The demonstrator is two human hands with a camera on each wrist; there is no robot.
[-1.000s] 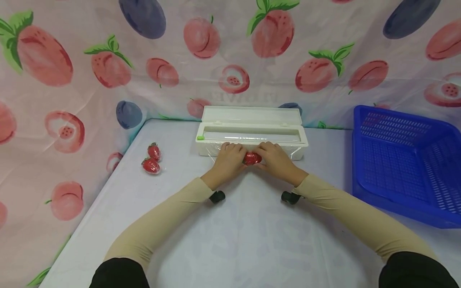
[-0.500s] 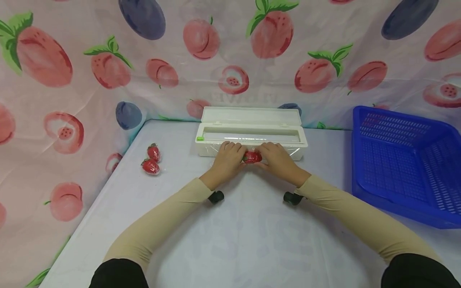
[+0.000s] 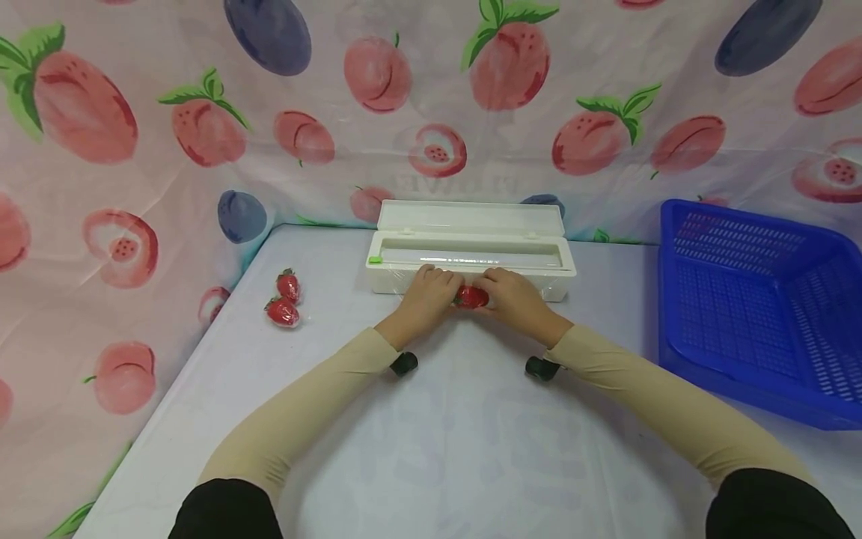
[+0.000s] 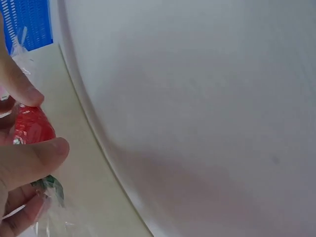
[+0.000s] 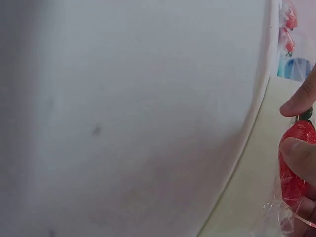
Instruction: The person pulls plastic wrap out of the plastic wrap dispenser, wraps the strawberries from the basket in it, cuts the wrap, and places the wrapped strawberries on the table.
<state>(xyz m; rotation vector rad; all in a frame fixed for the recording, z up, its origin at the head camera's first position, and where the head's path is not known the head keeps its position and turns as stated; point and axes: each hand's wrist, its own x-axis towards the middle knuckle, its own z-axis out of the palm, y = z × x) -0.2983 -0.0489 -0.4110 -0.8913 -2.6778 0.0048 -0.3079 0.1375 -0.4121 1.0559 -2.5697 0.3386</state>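
Observation:
A red strawberry (image 3: pixel 471 297) with a green leafy top is held between my two hands, clear cling film (image 5: pixel 281 215) crumpled around it. My left hand (image 3: pixel 428 298) grips the leafy end, its thumb lying across the fruit in the left wrist view. From the other side my right hand (image 3: pixel 515 301) pinches the strawberry with the thumb over its red side. Both hands are at the front wall of a white cling film dispenser (image 3: pixel 387 282), whose lid (image 3: pixel 471 218) stands raised. A roll of film (image 3: pixel 471 257) shows inside the dispenser.
Two film-wrapped strawberries, one farther back (image 3: pixel 288 285) and one nearer (image 3: pixel 283 312), lie together on the white table (image 3: pixel 431 449) to the left. At the right stands a large blue plastic basket (image 3: pixel 761 393). A fruit-print cloth (image 3: pixel 498 150) hangs behind the table.
Both hands stay at the dispenser's front with the strawberry. The right hand and wrist shift slightly, and the right thumb tucks in closer to the fruit.

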